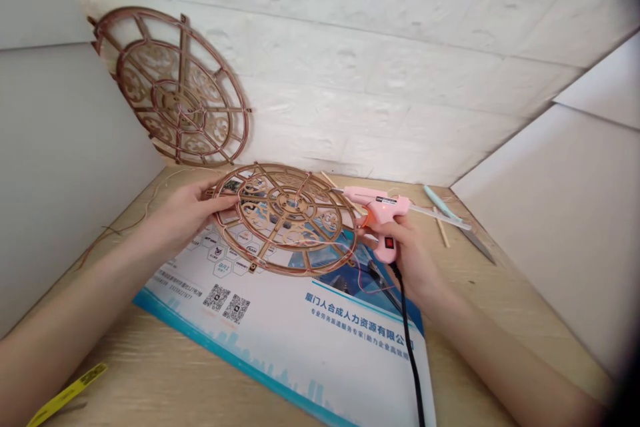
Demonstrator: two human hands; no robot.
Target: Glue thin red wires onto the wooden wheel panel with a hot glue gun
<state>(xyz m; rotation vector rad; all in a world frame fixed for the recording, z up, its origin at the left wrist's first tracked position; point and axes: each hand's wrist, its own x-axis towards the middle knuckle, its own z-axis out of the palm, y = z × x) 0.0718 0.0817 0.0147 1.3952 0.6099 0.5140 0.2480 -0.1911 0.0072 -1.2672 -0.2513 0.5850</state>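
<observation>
My left hand [205, 205] grips the left rim of a round brown openwork wheel panel [287, 230], thumb on top. The panel is held tilted over a printed sheet [280, 353], and thin pinkish wire [360, 267] runs along it and trails off its right side. In my right hand [400, 240] is a pink glue gun [385, 213], fingers wrapped around its handle near the orange trigger. Its nozzle points left at the panel's right rim. A clear glue stick [435, 215] sticks out of the back, and a black cord [407, 327] hangs from the handle.
A second, similar wheel panel [175, 93] leans against the white wall [380, 80] at the back left. A utility knife [443, 203], a blade [477, 245] and thin sticks [443, 232] lie at the right. A yellow strip [70, 393] is at the front left.
</observation>
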